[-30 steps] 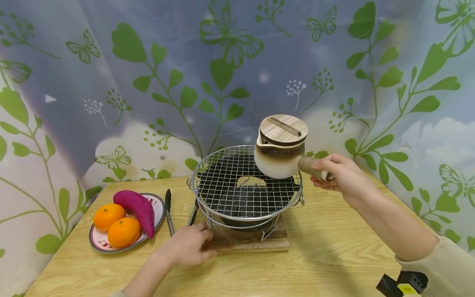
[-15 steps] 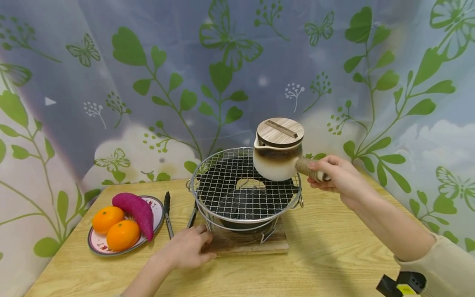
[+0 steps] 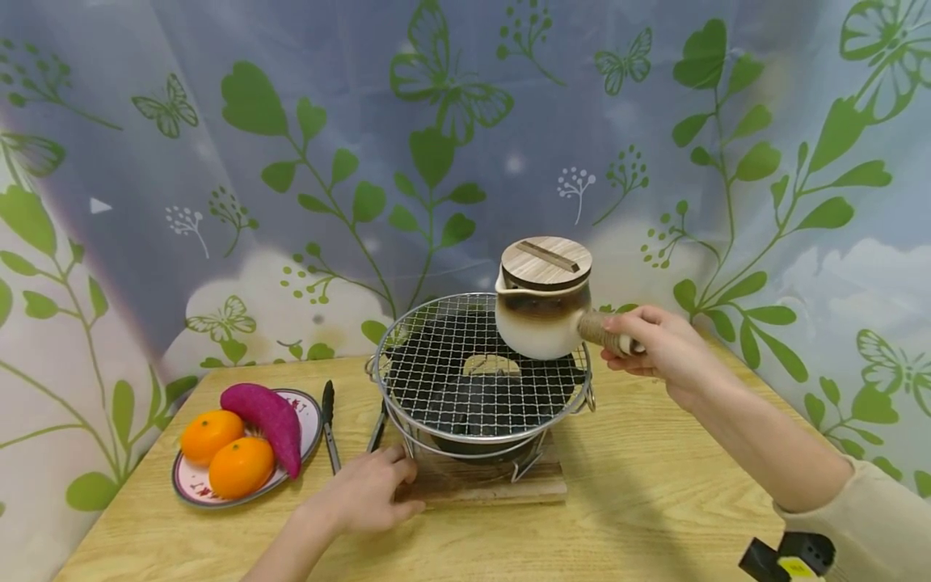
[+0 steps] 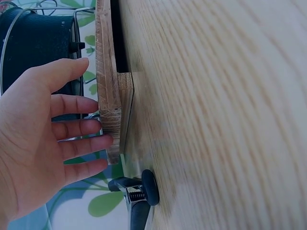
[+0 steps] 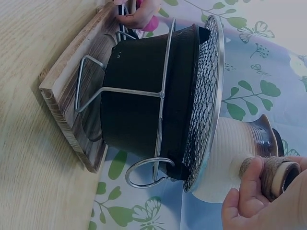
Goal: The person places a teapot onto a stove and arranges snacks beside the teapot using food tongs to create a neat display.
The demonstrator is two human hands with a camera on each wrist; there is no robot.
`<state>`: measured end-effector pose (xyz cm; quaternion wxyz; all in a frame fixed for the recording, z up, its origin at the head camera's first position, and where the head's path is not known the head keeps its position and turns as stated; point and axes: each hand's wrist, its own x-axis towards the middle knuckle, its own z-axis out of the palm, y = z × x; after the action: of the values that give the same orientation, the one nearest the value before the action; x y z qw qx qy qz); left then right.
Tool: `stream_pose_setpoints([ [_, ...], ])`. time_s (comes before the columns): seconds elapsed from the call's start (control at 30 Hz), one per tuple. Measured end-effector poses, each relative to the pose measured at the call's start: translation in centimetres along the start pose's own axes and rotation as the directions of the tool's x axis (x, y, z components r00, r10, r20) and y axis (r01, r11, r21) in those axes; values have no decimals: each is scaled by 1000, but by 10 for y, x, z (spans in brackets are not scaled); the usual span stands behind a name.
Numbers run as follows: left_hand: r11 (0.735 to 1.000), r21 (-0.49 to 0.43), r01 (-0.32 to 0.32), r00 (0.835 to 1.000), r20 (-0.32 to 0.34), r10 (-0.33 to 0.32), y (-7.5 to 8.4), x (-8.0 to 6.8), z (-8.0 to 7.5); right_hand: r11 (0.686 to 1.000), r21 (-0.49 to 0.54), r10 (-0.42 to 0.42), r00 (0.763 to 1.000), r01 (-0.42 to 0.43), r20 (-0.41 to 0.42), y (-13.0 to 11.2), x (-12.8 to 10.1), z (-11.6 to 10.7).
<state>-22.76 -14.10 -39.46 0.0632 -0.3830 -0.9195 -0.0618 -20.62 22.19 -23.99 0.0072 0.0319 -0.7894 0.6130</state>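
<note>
Fingers (image 3: 618, 325) curl round pot (image 3: 541, 311) handle, arm outstretched.

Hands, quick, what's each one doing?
Left hand: open, fingertips touching the wooden board.
Right hand: gripping the rope-wrapped handle of the ceramic pot.

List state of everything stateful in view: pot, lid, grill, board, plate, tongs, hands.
Pot: upright, base at the grill mesh.
Lid: on the pot.
Grill: on the board, unlit.
Board: flat on table.
Plate: loaded with fruit.
Tongs: lying unused.
Left hand: touches board edge.
Right hand: grips pot handle.
</note>
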Motion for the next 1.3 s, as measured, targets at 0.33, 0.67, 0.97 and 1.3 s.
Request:
stream_pose_setpoints([
  [0.33, 1000, 7, -1, 1000, -10, 1, 0, 0, 1, 1000, -20, 7, 1000, -7, 0, -2, 4, -2],
  [0.67, 1000, 3, 6, 1000, -10, -6, -3, 0, 3, 999, -40, 24, 999, -23, 25, -5, 9, -2],
  [0.97, 1000, 2, 13, 1000, -8, -13, -4, 0, 4, 977, -215, 12, 998, 2, 65, -9, 12, -5],
  [1.3, 1000, 8, -9, 1000, -28, 9, -4, 0, 4, 898, -435, -75, 997, 70, 6, -11, 9, -8],
])
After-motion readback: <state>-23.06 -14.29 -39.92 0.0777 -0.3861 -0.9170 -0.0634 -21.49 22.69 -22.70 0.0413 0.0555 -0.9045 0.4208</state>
